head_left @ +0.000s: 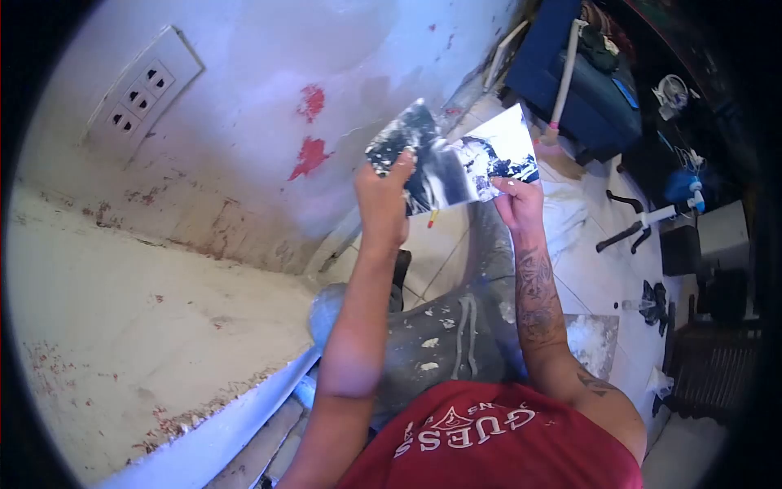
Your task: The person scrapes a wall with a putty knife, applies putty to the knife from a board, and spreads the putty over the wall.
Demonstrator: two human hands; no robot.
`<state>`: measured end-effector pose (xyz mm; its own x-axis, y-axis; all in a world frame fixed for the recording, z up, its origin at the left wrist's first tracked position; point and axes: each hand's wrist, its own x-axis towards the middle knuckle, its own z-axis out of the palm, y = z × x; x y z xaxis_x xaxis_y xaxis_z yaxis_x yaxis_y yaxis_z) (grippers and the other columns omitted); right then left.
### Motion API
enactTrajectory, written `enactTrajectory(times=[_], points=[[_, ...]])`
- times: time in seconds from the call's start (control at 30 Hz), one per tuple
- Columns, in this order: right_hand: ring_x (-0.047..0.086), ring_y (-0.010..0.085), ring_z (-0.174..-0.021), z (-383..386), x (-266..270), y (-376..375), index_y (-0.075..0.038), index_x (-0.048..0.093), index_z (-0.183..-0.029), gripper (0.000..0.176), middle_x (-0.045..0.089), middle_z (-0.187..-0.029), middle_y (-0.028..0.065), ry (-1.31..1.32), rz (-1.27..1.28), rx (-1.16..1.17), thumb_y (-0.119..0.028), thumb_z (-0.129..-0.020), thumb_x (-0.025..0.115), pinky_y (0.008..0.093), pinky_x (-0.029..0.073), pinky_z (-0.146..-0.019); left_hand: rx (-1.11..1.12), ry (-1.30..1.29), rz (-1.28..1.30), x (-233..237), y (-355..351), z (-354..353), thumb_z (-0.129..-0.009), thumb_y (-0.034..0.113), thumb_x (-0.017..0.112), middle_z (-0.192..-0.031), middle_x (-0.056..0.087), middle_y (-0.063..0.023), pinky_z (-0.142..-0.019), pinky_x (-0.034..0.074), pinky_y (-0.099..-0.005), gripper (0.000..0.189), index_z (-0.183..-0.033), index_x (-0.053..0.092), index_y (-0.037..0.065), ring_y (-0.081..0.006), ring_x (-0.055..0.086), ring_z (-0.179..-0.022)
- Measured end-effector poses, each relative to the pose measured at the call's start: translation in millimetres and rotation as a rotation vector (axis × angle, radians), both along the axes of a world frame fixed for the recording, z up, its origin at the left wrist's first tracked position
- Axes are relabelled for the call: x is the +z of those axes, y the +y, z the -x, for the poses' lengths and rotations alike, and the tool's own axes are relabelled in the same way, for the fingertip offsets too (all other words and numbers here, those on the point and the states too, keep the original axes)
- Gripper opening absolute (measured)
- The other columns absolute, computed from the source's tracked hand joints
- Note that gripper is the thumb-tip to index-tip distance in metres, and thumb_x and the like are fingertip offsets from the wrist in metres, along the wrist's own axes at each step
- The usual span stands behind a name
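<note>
My left hand (383, 196) grips a flat, shiny rectangular scraper (440, 175) by its left side, thumb lying over the face. White putty-like smears and dark reflections cover that face. In my right hand (521, 200) is a second flat scraper (509, 134), brightly lit and smeared with dark and white patches, the thumb pressed on its lower edge. Both scrapers are raised in front of me, their near edges overlapping in this view. My fingers behind them are hidden.
To the left rises a patchy wall (244, 73) with a socket plate (138, 98) and red paint marks. A rough ledge (163, 326) juts out below it. Dark blue furniture (570, 90) stands ahead right. A metal stand leg (643, 224) rests on the tiled floor (570, 204).
</note>
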<state>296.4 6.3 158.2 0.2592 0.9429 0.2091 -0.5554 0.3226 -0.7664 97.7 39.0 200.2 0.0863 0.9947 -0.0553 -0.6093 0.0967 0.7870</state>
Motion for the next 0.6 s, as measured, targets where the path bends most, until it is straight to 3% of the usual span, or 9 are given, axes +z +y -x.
enactTrajectory(times=[0.1, 0.23, 0.4, 0.5, 0.53, 0.6], points=[[0.053, 0.0218, -0.109, 21, 46, -21, -0.002, 0.032, -0.135, 0.079, 0.052, -0.117, 0.011, -0.229, -0.14, 0.075, 0.017, -0.059, 0.047, 0.0302, 0.042, -0.092, 0.038, -0.035, -0.001, -6, 2, -1, -0.082, -0.001, 0.058, -0.086, 0.061, -0.0048, -0.067, 0.045, -0.0245, 0.012, -0.093, 0.06, -0.003, -0.01, 0.057, -0.074], [0.043, 0.0236, -0.121, 35, 50, -21, -0.008, 0.041, -0.13, 0.077, 0.043, -0.122, 0.0096, -1.092, -0.244, -0.016, 0.02, -0.059, 0.045, 0.0303, 0.037, -0.098, 0.088, -0.038, 0.042, -19, 3, -4, -0.081, -0.004, 0.057, -0.084, 0.061, -0.004, -0.065, 0.044, -0.0252, 0.011, -0.091, 0.06, -0.003, -0.0099, 0.055, -0.072], [0.042, 0.0314, -0.12, 30, 8, -12, -0.01, 0.046, -0.125, 0.069, 0.041, -0.123, 0.0145, -1.354, -0.159, 0.024, 0.017, -0.062, 0.058, 0.0331, 0.037, -0.097, 0.102, 0.009, 0.127, -31, 10, 2, -0.079, -0.003, 0.059, -0.082, 0.061, -0.0039, -0.062, 0.042, -0.0258, 0.011, -0.09, 0.061, -0.003, -0.01, 0.055, -0.07], [0.044, 0.0313, -0.118, 0, -9, -11, -0.008, 0.047, -0.124, 0.066, 0.043, -0.123, 0.0156, -1.646, -0.14, 0.085, 0.014, -0.064, 0.059, 0.0326, 0.036, -0.098, 0.082, -0.049, 0.104, -22, 15, 0, -0.078, -0.002, 0.06, -0.079, 0.062, -0.0043, -0.062, 0.042, -0.0268, 0.009, -0.087, 0.062, -0.003, -0.0101, 0.056, -0.069], [0.045, 0.0321, -0.117, -15, -19, -11, -0.008, 0.048, -0.123, 0.065, 0.044, -0.122, 0.0161, -1.605, -0.139, 0.08, 0.015, -0.063, 0.058, 0.0328, 0.036, -0.098, 0.072, -0.084, 0.092, -22, 14, 0, -0.078, -0.002, 0.06, -0.077, 0.062, -0.0045, -0.061, 0.043, -0.0273, 0.008, -0.085, 0.063, -0.003, -0.0102, 0.056, -0.068], [0.046, 0.0337, -0.115, -42, -34, 0, -0.007, 0.049, -0.122, 0.064, 0.047, -0.119, 0.0172, -1.526, -0.134, 0.078, 0.015, -0.062, 0.055, 0.0332, 0.036, -0.099, 0.082, 0.227, -0.007, -36, 22, -2, -0.077, 0.001, 0.062, -0.073, 0.063, -0.0086, -0.061, 0.044, -0.0303, 0.008, -0.081, 0.062, -0.006, -0.0137, 0.057, -0.066]])
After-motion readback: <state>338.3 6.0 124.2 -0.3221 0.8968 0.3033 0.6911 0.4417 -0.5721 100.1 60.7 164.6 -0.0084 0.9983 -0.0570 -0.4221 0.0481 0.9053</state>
